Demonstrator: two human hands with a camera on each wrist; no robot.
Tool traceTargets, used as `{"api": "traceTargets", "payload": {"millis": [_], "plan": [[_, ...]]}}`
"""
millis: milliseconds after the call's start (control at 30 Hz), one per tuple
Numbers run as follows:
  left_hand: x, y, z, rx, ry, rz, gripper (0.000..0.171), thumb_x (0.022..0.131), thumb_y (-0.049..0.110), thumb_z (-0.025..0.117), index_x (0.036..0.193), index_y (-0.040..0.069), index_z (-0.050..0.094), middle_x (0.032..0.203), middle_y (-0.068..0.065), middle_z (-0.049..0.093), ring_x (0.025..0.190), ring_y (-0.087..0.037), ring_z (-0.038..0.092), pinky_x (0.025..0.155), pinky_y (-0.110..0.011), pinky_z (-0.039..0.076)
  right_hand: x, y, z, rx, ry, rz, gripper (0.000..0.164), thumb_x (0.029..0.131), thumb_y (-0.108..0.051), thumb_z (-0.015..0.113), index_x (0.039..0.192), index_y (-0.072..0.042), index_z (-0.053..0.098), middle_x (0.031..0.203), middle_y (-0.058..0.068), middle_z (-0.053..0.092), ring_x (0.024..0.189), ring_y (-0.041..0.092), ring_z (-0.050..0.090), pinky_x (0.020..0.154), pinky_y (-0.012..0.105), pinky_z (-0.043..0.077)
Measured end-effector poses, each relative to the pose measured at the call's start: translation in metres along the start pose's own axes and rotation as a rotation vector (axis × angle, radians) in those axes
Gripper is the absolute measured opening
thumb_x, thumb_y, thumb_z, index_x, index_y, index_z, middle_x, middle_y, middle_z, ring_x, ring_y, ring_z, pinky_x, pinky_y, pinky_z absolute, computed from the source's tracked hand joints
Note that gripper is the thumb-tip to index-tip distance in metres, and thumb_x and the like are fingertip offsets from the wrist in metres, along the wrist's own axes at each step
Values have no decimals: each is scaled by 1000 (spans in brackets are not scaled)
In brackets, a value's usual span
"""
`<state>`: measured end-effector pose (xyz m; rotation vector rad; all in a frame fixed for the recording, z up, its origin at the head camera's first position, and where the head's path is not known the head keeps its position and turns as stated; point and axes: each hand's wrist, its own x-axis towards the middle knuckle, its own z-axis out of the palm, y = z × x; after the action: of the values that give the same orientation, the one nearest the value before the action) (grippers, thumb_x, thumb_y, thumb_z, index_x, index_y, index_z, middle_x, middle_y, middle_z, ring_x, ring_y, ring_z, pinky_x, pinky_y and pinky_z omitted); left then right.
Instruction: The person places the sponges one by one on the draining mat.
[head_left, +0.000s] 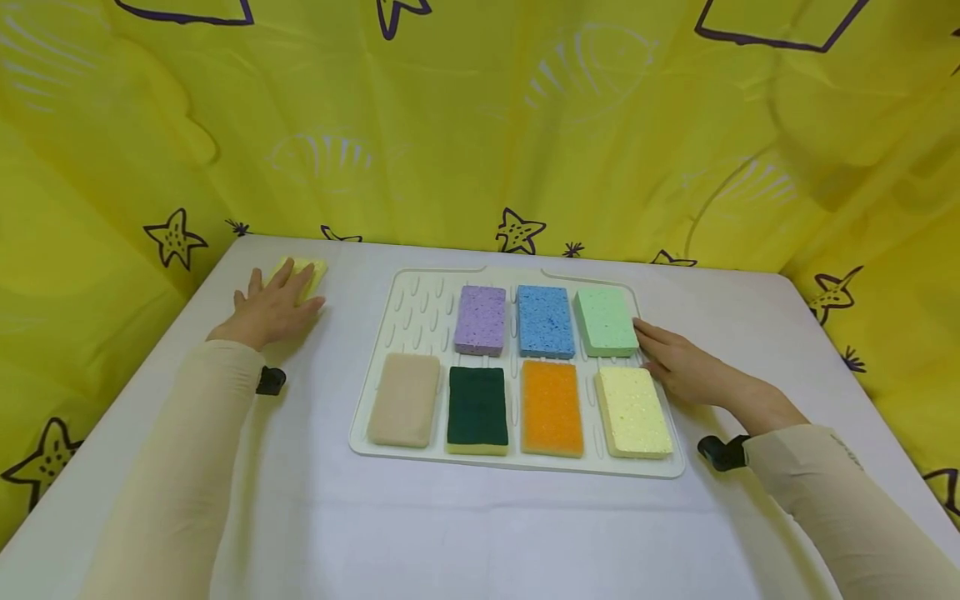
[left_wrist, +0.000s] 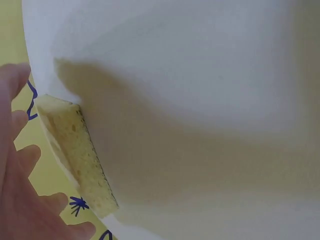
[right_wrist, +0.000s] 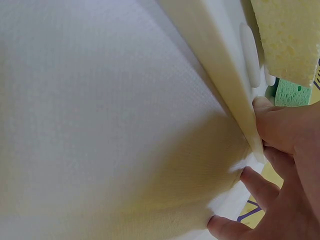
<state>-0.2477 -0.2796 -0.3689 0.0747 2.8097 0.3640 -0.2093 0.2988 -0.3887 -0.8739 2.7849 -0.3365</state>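
Note:
At the far left of the table lies a pale yellow sponge [head_left: 313,275]. My left hand [head_left: 272,310] reaches over it with fingers spread, covering part of it. In the left wrist view the sponge [left_wrist: 80,155] rests on the white cloth, a dark line along its lower edge, the fingers [left_wrist: 30,157] beside it. My right hand [head_left: 688,367] is at the right edge of a white ribbed tray [head_left: 420,304]. In the right wrist view the thumb [right_wrist: 272,122] touches the tray's rim, and the other fingers extend loosely beside it, near the cloth.
On the tray, purple [head_left: 481,321], blue [head_left: 545,322] and mint green [head_left: 606,322] sponges form the back row. Beige [head_left: 405,400], dark green [head_left: 477,408], orange [head_left: 552,408] and yellow [head_left: 634,412] ones form the front row. A yellow patterned curtain [head_left: 450,125] hangs behind the table.

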Motion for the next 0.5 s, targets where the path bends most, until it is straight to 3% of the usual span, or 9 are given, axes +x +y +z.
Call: {"api": "traceTargets", "payload": {"millis": [200, 500], "plan": [[-1, -3, 0, 3, -3, 17, 66, 106, 41, 30, 159, 11, 6, 162, -31, -4, 134, -74, -3, 106, -82, 8, 0, 0, 0, -13, 17, -20, 54, 97, 1, 53, 142, 22, 33, 152, 39, 27, 138, 56, 32, 110, 65, 32], [-2, -7, 2, 14, 4, 27, 60, 107, 30, 33, 159, 10, 10, 161, -33, 2, 133, -71, 13, 106, -78, 22, 0, 0, 0, -12, -3, 2, 56, 97, -1, 53, 144, 21, 31, 154, 38, 25, 140, 55, 30, 112, 64, 30]]}}
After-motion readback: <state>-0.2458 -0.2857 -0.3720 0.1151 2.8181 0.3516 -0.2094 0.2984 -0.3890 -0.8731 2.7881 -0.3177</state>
